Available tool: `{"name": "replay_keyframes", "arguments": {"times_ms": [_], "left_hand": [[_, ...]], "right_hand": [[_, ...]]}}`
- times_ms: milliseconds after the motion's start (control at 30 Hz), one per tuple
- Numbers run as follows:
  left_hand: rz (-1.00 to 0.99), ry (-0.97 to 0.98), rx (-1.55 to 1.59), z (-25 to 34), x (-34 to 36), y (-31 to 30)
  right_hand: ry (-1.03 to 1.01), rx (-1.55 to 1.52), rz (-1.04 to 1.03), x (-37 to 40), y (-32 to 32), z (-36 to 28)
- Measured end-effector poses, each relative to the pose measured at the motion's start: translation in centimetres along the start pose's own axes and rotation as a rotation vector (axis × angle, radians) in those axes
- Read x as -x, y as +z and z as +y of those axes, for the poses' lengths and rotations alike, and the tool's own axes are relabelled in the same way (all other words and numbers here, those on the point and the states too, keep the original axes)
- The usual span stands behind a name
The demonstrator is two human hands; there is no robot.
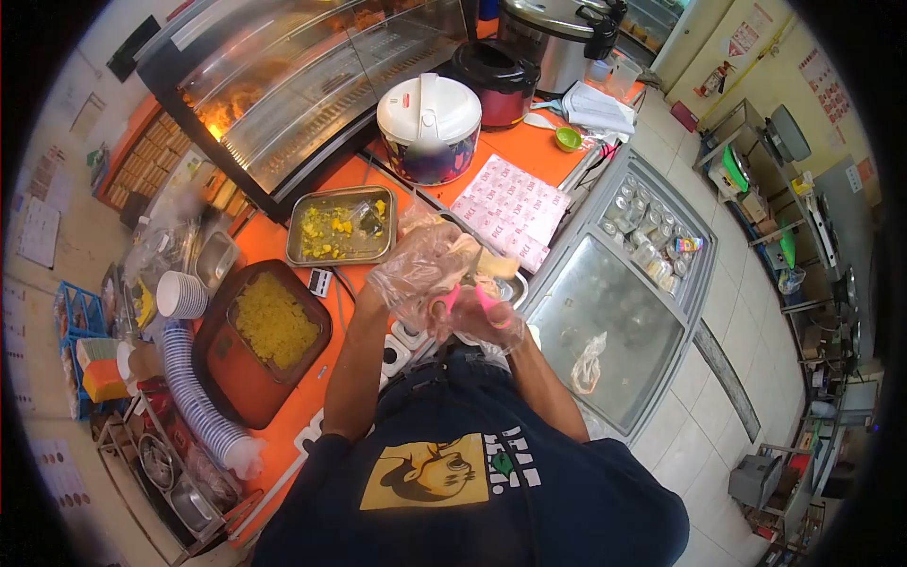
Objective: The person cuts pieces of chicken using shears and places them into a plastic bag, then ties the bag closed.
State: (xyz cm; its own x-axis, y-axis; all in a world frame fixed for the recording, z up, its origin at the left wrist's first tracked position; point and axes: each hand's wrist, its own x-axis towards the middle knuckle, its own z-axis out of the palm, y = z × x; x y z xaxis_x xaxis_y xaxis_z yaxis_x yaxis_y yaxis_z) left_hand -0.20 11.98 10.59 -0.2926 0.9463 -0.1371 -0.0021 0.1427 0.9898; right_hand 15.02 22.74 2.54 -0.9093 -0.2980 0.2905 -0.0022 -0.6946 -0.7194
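Both my hands wear thin clear plastic gloves and meet in front of my chest over the orange counter (283,435). My left hand (416,269) holds a pale piece of food (491,269) up against the glove. My right hand (482,317) grips pink-handled scissors (468,300), close to that piece. Beneath the hands a small metal tray (515,288) is partly hidden. A steel pan (340,225) with yellow chunks lies just beyond, and a brown tray of yellow rice (274,326) sits to the left.
A white rice cooker (430,128) and a dark red cooker (496,80) stand at the back beside a glass warming display (312,85). Stacked cups (203,406) and bowls (179,295) line the left. A glass-topped chest freezer (614,321) fills the right; patterned paper packets (515,213) lie near it.
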Motion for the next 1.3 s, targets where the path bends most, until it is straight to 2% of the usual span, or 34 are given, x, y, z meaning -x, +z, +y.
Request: {"name": "replay_keyframes", "arguments": {"times_ms": [100, 133, 233, 333, 433, 500, 533, 600, 633, 733, 833, 933, 1033, 1167, 1300], "left_hand": [[0.038, 0.063, -0.031, 1.1, 0.1, 0.6], [0.045, -0.149, 0.085, 3.1, 0.6, 1.3], [0.068, 0.084, 0.197, 3.4, 0.7, 2.2], [-0.136, 0.147, 0.441, 3.4, 0.7, 2.2], [-0.014, 0.151, 0.356, 1.7, 0.5, 3.0], [-0.03, 0.119, 0.32, 1.2, 0.5, 2.9], [-0.038, 0.103, 0.302, 1.2, 0.6, 2.8], [-0.064, 0.09, 0.259, 1.9, 1.1, 2.7], [-0.077, 0.082, 0.238, 2.1, 1.2, 2.6], [-0.08, 0.288, 0.021, 1.3, 0.8, 2.0], [0.356, 1.069, -1.079, 0.6, 0.9, 2.8], [0.305, 0.918, -1.154, 0.6, 1.5, 3.5], [0.336, 0.993, -1.222, 0.6, 1.1, 4.1], [0.34, 0.961, -1.235, 0.2, 1.3, 4.9], [0.262, 0.965, -1.164, 0.5, 1.5, 5.3]], "right_hand": [[-0.044, 0.025, 0.0, 0.3, -0.4, -0.9], [-0.008, 0.007, 0.017, 0.3, 0.1, -1.6], [-0.113, -0.036, -0.085, 0.0, 0.1, -1.2], [-0.118, -0.034, -0.036, -0.7, 2.5, -3.3], [-0.148, -0.049, -0.12, -0.6, 1.0, -2.9], [-0.163, -0.077, -0.063, 0.9, -1.9, -0.7], [-0.163, -0.097, 0.04, 2.4, -3.1, 0.9], [-0.169, -0.108, 0.11, 2.4, -2.8, 0.7], [-0.175, -0.099, 0.078, 2.2, -2.4, 0.3], [-0.117, -0.042, -0.014, 1.1, -0.3, -2.1], [-0.124, -0.011, -0.068, 0.7, 0.1, -2.6], [-0.101, -0.055, -0.052, 1.1, -0.1, -2.5], [-0.135, -0.098, -0.069, 1.2, -0.1, -2.2], [-0.229, -0.067, -0.129, 1.3, -0.7, -1.5], [-0.244, -0.168, -0.014, 2.3, 0.1, -0.8]]}}
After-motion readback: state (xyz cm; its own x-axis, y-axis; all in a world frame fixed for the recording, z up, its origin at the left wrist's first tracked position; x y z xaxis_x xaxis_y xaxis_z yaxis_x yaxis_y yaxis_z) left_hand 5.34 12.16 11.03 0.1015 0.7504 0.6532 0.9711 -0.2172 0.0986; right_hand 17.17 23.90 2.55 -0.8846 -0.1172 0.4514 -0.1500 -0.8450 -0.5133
